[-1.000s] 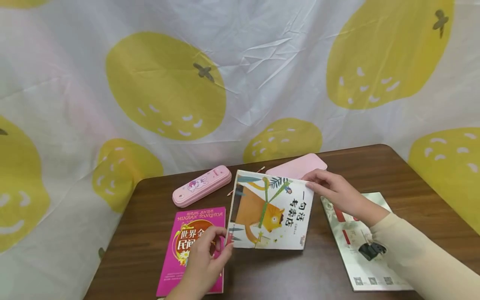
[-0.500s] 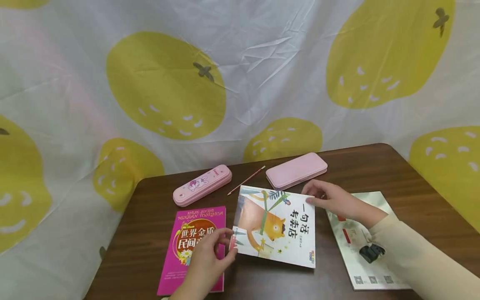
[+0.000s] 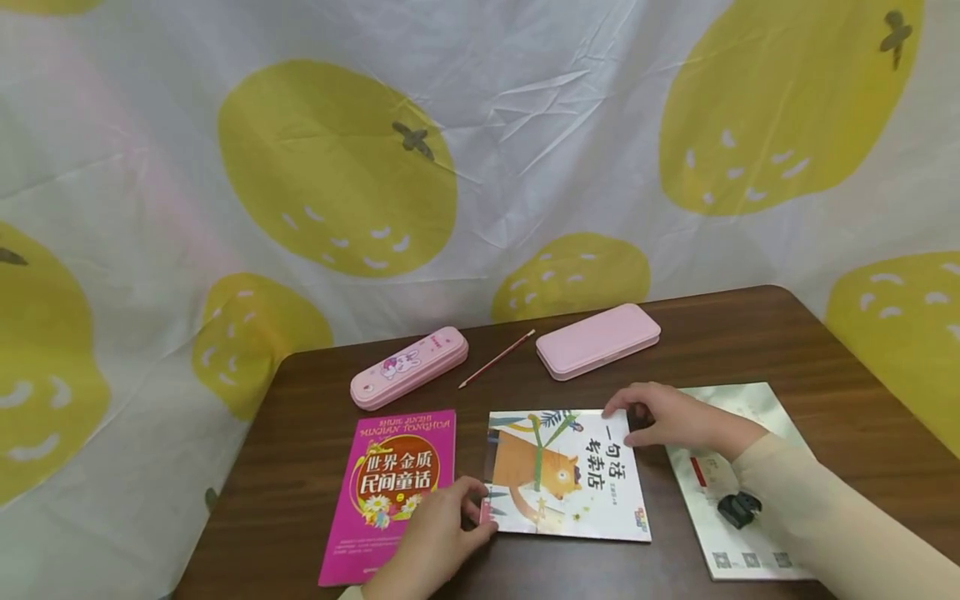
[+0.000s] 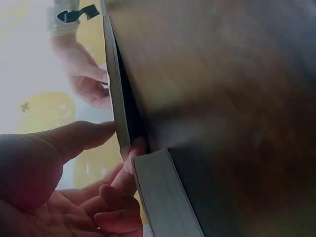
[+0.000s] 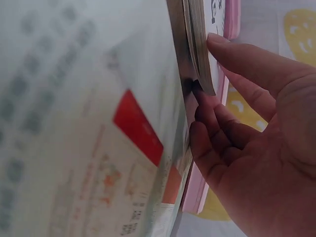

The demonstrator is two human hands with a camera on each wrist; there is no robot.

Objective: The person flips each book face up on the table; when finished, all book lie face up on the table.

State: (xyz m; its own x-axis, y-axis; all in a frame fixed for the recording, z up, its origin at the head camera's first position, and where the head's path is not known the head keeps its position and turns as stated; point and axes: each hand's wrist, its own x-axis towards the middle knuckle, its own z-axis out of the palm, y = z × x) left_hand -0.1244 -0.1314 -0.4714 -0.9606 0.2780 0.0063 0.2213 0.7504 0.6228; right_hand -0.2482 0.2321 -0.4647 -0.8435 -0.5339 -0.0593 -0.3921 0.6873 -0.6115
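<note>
A white picture book (image 3: 562,471) with an orange cat on its cover lies nearly flat, low over the middle of the table. My left hand (image 3: 442,529) pinches its left edge. In the left wrist view the thumb is on the cover and fingertips reach under the book's edge (image 4: 114,89), a dark gap showing below. At the upper right corner, my right hand (image 3: 671,417) holds the book between thumb and fingers. From the right wrist, the thumb rests on the cover and the other fingers curl beneath the pages (image 5: 200,44).
A magenta book (image 3: 360,533) lies left, partly behind my left hand. A pale green book (image 3: 720,533) lies right, under my right forearm. Along the back of the brown table (image 3: 735,333) are a rabbit pencil case (image 3: 408,371), a pencil (image 3: 497,360) and a plain pink case (image 3: 600,342).
Both hands have lowered the white book from a raised, tilted position toward the table, and it has straightened. The pencil and plain pink case now show fully behind it.
</note>
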